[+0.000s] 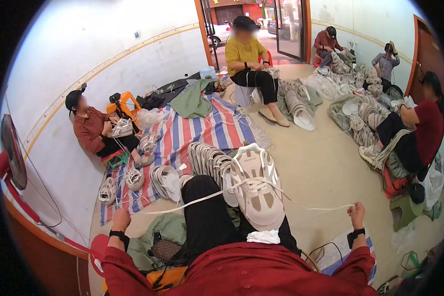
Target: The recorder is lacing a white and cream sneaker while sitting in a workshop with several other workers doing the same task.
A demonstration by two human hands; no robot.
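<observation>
A beige and white sneaker upper (267, 209) rests across my thighs, its toe toward me and its lacing facing up. From its eyelets a pale flat shoelace (195, 203) runs out to both sides. Far out to the left, my left hand (121, 220) is closed on one end of it. Out to the right, my right hand (356, 216) pinches the other end. The left length looks nearly straight, while the right length dips a little. A crumpled white cloth or tissue (263, 237) lies at my waist, beside the toe.
Nested sneaker uppers (207, 160) form a row beyond my knees on a striped sheet (182, 133). Seated co-workers handle shoes: one in yellow (244, 49), one at left (91, 128), one at right (426, 123), others far right. A fan (14, 150) stands at left.
</observation>
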